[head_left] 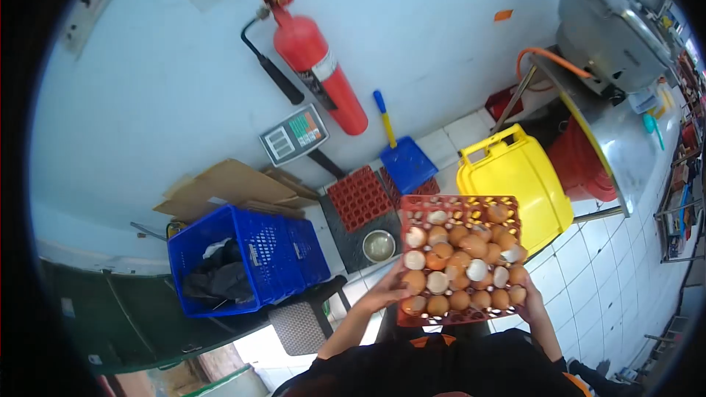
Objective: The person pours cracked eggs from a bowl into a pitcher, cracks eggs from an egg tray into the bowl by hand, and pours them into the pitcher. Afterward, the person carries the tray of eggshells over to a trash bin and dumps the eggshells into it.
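Observation:
A red plastic egg tray (pixel 418 204) is held in front of my body, level with my waist. Brown eggshells (pixel 460 259) fill most of it; several are broken halves with white insides showing. My left hand (pixel 388 292) grips the tray's left edge, its thumb over the rim near the shells. On the opposite side, my right hand (pixel 532 306) grips the right edge, and its fingers are partly hidden by the tray. Beyond the tray, a second red egg tray (pixel 360 197) and a metal bowl (pixel 379 246) rest on the platform of a floor scale (pixel 338 239).
A yellow bin (pixel 515 191) stands just past the tray, beside a blue dustpan (pixel 408 165). At left are stacked blue crates (pixel 250 257) and a stool (pixel 298 327). A fire extinguisher (pixel 321 66) hangs above the scale display (pixel 294 134). A metal table (pixel 636 143) stands right, above a red bucket (pixel 577 165).

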The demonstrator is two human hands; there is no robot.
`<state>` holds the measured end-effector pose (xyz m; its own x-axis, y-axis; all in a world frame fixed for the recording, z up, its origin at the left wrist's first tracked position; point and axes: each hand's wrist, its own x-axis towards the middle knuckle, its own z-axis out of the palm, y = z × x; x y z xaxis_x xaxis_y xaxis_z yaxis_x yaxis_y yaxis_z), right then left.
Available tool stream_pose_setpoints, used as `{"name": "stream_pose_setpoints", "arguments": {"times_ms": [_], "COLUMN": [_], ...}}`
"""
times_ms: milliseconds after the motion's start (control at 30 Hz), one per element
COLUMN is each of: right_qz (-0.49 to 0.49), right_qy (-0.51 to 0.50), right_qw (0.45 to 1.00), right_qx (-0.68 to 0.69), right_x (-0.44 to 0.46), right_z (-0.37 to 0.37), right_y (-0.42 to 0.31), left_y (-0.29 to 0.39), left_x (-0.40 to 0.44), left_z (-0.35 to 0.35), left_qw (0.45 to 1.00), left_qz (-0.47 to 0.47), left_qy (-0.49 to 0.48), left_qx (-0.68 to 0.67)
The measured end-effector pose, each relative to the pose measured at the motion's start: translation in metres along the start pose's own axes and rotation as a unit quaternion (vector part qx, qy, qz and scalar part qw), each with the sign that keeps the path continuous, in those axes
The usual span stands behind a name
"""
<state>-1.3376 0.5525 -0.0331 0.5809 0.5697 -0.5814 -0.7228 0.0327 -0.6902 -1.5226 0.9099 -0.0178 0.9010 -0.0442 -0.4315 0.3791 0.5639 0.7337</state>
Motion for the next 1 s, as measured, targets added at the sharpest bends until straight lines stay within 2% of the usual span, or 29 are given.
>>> {"name": "stream_pose_setpoints", "arguments": {"times_ms": [67,133,200,267,333,367,467,567,700,800,867,1000], "right_qz": [-0.016,-0.031,-0.057,-0.079,-0.148,-0.163,-0.183,-0.166,-0.106,-0.136,-0.128,-0.133], "right_qy": [0.046,0.123,0.229,0.212,0.232,0.232,0.240,0.259,0.195,0.253,0.246,0.239], "right_qw": [0.999,0.991,0.970,0.973,0.961,0.959,0.953,0.951,0.975,0.957,0.960,0.962], "right_qx": [0.017,0.029,0.056,0.044,0.023,0.023,0.021,0.015,-0.005,0.036,0.028,0.015], "right_x": [-0.040,-0.088,-0.133,-0.172,-0.218,-0.236,-0.281,-0.281,-0.268,-0.251,-0.254,-0.249], "right_z": [-0.045,-0.089,-0.122,-0.164,-0.190,-0.207,-0.253,-0.265,-0.320,-0.339,-0.353,-0.336], "right_y": [-0.018,-0.043,-0.057,-0.078,-0.106,-0.119,-0.146,-0.152,-0.140,-0.127,-0.127,-0.134], "left_y": [-0.005,-0.020,-0.024,-0.038,-0.064,-0.084,-0.104,-0.126,-0.147,-0.163,-0.164,-0.182], "left_x": [0.028,0.057,0.073,0.098,0.123,0.136,0.149,0.168,0.184,0.194,0.197,0.213], "left_z": [0.054,0.106,0.168,0.220,0.274,0.294,0.363,0.374,0.377,0.380,0.382,0.369], "left_qw": [0.989,0.979,0.981,0.968,0.956,0.953,0.943,0.941,0.945,0.946,0.946,0.946], "left_qz": [0.089,0.099,0.062,0.071,0.087,0.083,0.064,0.077,0.057,0.040,0.001,-0.039], "left_qy": [-0.117,-0.179,-0.182,-0.239,-0.279,-0.290,-0.325,-0.327,-0.317,-0.309,-0.301,-0.285], "left_qx": [-0.028,-0.009,0.008,-0.019,-0.016,0.008,-0.044,-0.044,-0.058,-0.092,-0.123,-0.150]}}
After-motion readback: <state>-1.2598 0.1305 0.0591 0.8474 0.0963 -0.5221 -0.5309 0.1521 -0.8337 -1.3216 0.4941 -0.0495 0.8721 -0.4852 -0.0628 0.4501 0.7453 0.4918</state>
